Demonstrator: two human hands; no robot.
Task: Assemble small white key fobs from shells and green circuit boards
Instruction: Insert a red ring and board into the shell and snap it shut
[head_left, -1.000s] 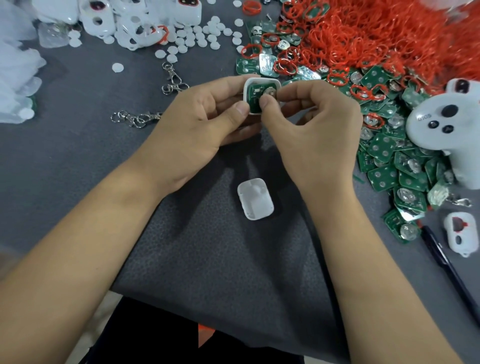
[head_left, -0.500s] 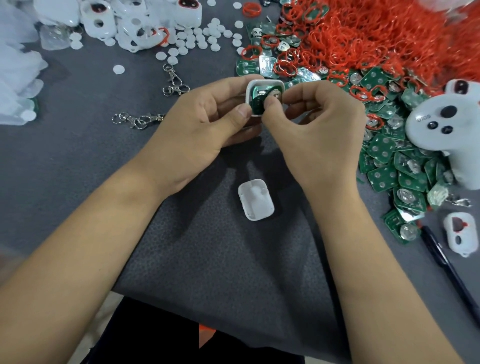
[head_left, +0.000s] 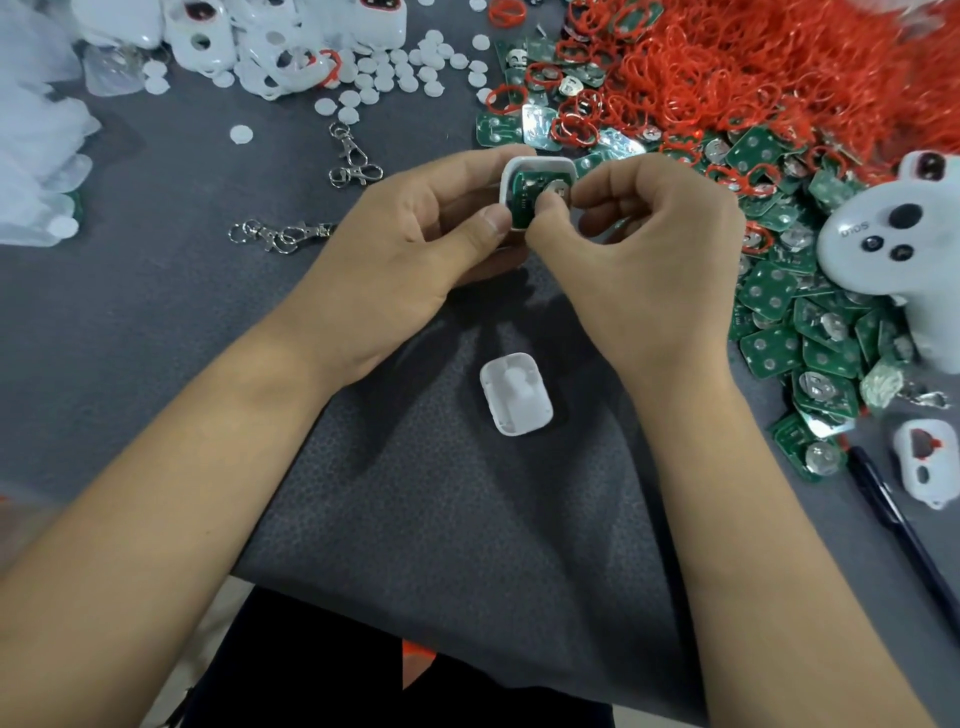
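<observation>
My left hand (head_left: 415, 244) grips a white shell half (head_left: 535, 169) by its left side, open face toward me. A green circuit board (head_left: 527, 195) with a round metal cell sits inside it. My right hand (head_left: 644, 249) pinches the board's lower right part, thumb pressed on it. A second white shell half (head_left: 516, 393) lies hollow side up on the grey cloth below both hands. A heap of green circuit boards (head_left: 795, 312) covers the table at the right.
Red rubber rings (head_left: 753, 67) are piled at the back right. White shells (head_left: 249, 36) and white round pads (head_left: 395, 78) lie at the back left, metal clasps (head_left: 353, 156) near them. A white controller (head_left: 893, 244), a pierced shell (head_left: 927, 462) and a dark pen (head_left: 898, 535) lie right.
My right thumb has shifted lower on the board and the board sits a little deeper in the shell. Both hands stay in the same place.
</observation>
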